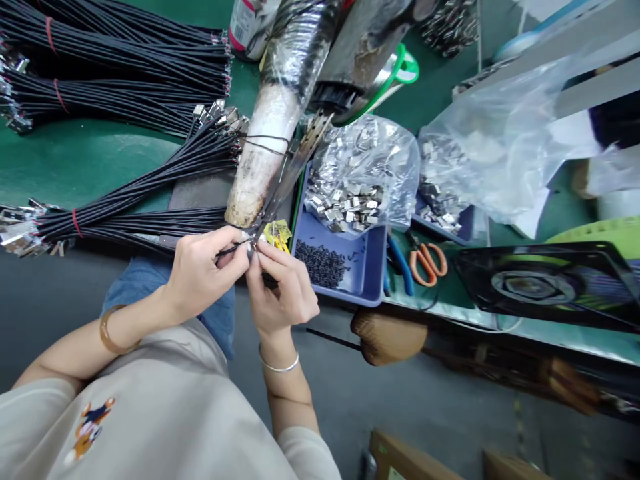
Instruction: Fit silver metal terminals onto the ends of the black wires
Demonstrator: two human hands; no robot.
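My left hand (203, 270) pinches the end of a thin black cable (227, 251) at the table's front edge. My right hand (280, 287) is closed beside it, fingertips pinched on a small metal piece (253, 245) at the cable's tip. Both hands meet just under the lower end of a taped machine arm (265, 153) and its metal strip (295, 167). A bundle of black cables (145, 223) with metal ends lies to the left of the hands.
More tied black cable bundles (115, 60) cover the green table at the back left. A blue tray (350, 267) holds small black parts and a plastic bag of metal clips (360, 173). Orange scissors (427, 260), blue pliers (400, 263) and a black fan (545, 283) lie to the right.
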